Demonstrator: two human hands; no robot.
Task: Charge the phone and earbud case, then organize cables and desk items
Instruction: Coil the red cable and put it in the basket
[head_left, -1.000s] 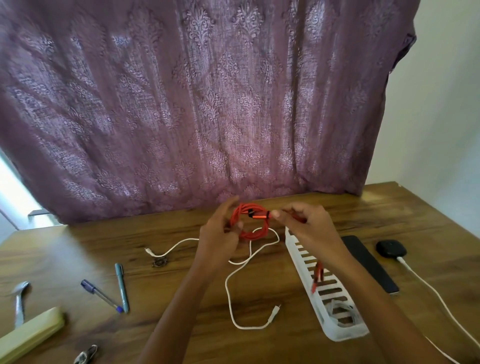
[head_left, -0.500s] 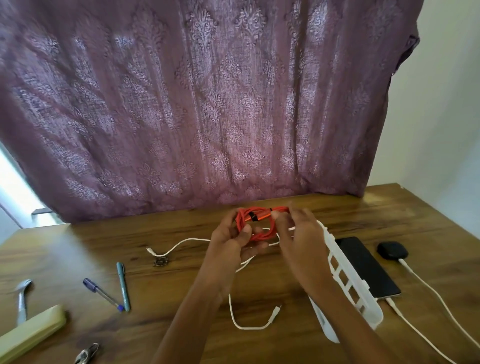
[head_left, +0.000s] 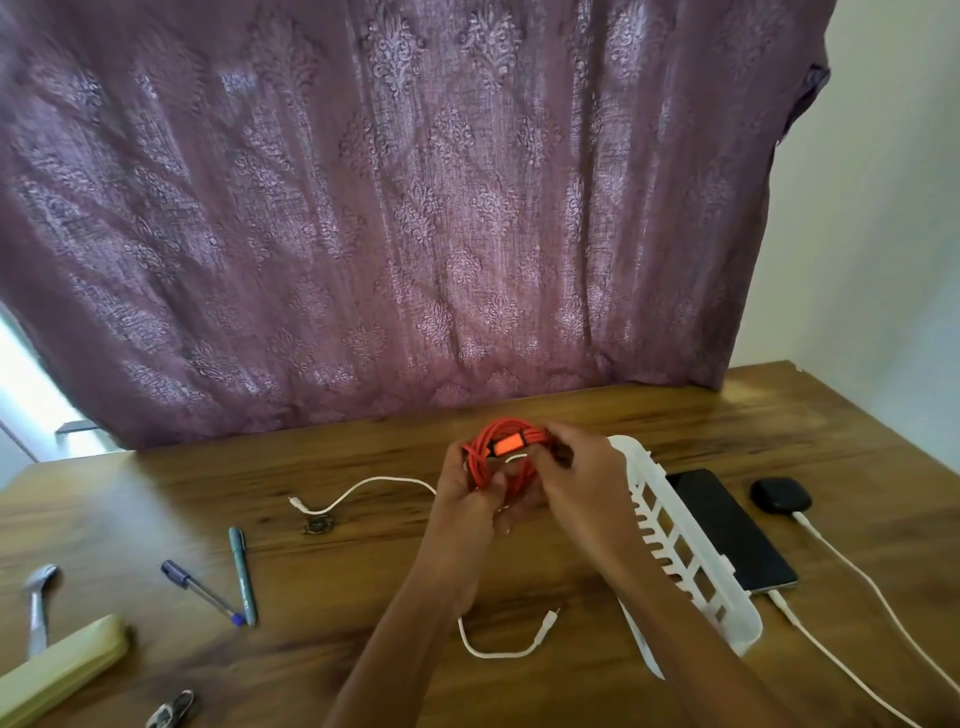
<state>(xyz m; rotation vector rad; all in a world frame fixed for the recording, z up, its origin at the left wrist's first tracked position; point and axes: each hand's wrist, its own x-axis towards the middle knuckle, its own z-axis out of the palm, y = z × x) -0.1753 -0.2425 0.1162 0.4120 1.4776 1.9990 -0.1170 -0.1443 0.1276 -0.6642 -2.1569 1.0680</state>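
Purple patterned curtain (head_left: 415, 208) fills the background, hanging down to the far edge of a wooden desk (head_left: 727, 415). The biggest item on the desk is a white slotted tray (head_left: 691, 564), seemingly tipped onto its long edge, and everything else sits around it.

Just right of the tray lies the phone (head_left: 727, 525), face up, with a white charging lead (head_left: 831, 660) meeting its near end. Further right of the tray is the earbud case (head_left: 781, 494), with a second white lead (head_left: 878, 582) running into it. Judging by that, the charging half looks done — the tidying is what remains.

Just left of the tray's far end, both hands hold an orange-red cable (head_left: 488, 452) wound into a coil above the desk. The left hand (head_left: 465, 501) has its fingers curled round the loops, and the right hand (head_left: 576, 478) grips the coil's other side near the connector. The coil seems nearly finished but is not yet in the tray.

Left of the tray a loose white cable (head_left: 374, 479) sprawls unwound. Well to the left lie a pale yellow case (head_left: 57, 670), a spoon (head_left: 37, 603), two pens (head_left: 243, 571) and a small metal bit (head_left: 317, 526) — all, I would say, yet to be sorted.
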